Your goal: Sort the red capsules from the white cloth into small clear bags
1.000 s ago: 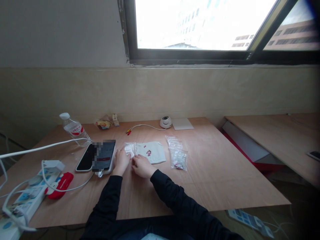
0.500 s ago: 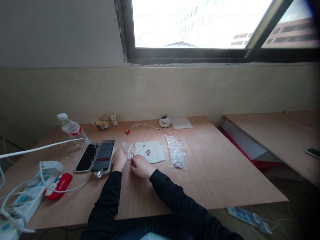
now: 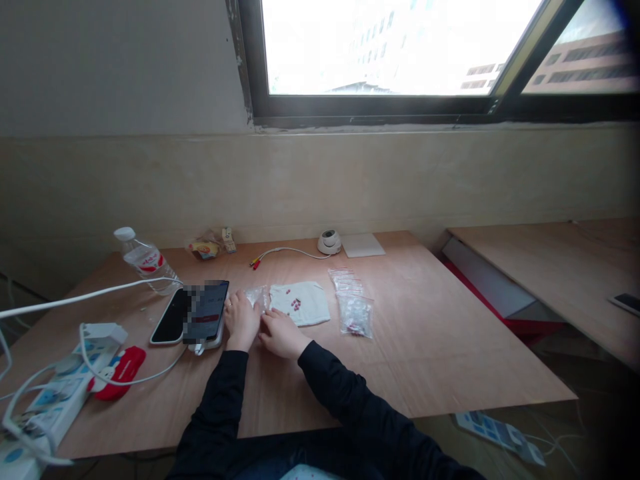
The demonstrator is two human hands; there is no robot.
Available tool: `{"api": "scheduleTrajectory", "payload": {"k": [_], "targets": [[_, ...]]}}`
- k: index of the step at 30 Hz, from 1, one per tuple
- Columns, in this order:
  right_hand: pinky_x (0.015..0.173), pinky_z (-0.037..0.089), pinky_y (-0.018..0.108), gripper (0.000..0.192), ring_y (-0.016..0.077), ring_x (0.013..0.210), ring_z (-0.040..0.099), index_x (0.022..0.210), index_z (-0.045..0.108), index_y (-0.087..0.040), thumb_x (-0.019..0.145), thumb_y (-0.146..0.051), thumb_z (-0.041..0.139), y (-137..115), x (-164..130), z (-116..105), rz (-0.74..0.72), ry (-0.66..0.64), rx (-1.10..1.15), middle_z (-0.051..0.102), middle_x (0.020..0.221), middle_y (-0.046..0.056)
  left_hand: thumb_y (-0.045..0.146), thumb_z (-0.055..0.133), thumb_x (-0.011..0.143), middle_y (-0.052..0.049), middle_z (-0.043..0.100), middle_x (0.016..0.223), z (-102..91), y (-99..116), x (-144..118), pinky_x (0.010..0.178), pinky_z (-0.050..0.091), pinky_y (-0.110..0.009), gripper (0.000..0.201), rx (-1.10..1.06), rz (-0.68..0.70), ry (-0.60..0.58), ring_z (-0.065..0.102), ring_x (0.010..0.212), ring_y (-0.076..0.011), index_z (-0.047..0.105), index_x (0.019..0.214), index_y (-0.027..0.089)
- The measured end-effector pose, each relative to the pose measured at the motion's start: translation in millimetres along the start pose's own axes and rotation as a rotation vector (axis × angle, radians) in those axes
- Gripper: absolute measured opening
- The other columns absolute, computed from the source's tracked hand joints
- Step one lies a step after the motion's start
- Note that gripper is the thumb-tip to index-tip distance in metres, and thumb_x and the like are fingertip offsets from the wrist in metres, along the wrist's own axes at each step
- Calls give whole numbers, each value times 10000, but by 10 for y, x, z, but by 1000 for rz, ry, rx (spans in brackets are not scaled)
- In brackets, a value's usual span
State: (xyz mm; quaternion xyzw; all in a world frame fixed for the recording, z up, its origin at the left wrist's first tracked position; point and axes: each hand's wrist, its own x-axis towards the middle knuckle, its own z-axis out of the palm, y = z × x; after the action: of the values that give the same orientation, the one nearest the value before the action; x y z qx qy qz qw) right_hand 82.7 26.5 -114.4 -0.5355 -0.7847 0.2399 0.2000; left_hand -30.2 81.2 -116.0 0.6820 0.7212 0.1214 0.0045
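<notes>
A small clear zip bag (image 3: pixel 258 295) lies on the table, partly covered by my hands. My left hand (image 3: pixel 242 323) rests over its left part, back upward and fingers stretched forward and a little apart. At the bag's near right edge, my right hand (image 3: pixel 283 335) has curled fingers that seem to pinch the edge; the fingertips are partly hidden. Right of the bag, a white folded cloth (image 3: pixel 316 303) lies flat with several small red pieces (image 3: pixel 296 305) on it. Beyond the cloth, several clear zip bags (image 3: pixel 356 315) overlap in a row, the nearest with small contents.
Two phones (image 3: pixel 170 320) lie left of my left hand, a white cable plugged into one. Farther left are a water bottle (image 3: pixel 150 263), a red case (image 3: pixel 123 373) and a power strip (image 3: pixel 60 400). A dome camera (image 3: pixel 329 243) and white card (image 3: pixel 363 245) sit at the back.
My left hand has turned and spread over the bag, covering more of it. The bag's upper part now lies lower. My right hand has barely moved.
</notes>
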Motion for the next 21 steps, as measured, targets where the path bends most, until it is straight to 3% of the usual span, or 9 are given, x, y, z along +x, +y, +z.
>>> {"api": "scheduleTrajectory", "payload": {"k": [5, 10, 21], "targets": [[1029, 291, 404, 375, 274, 1233, 410, 1160, 531, -122, 798, -220, 517, 37, -125, -58, 36, 70, 54, 524, 1269, 158, 295, 349, 882, -209, 385, 1398, 114, 9, 23, 1050, 280, -401, 488, 1, 140, -24, 310, 1317, -302, 404, 1296, 43], [1045, 286, 398, 435, 266, 1273, 381, 1236, 486, -88, 820, -215, 490, 152, -262, -114, 108, 131, 19, 476, 1325, 188, 327, 287, 910, -167, 356, 1437, 265, 14, 83, 1071, 246, -413, 507, -21, 230, -65, 251, 1357, -265, 363, 1355, 97], [1060, 225, 420, 551, 323, 1329, 279, 1385, 316, -41, 880, -253, 384, 523, -397, -279, 421, 145, -168, 303, 1441, 216, 336, 240, 922, -173, 297, 1464, 382, -12, 91, 1075, 211, -457, 515, -14, 262, -73, 248, 1355, -283, 345, 1366, 100]]}}
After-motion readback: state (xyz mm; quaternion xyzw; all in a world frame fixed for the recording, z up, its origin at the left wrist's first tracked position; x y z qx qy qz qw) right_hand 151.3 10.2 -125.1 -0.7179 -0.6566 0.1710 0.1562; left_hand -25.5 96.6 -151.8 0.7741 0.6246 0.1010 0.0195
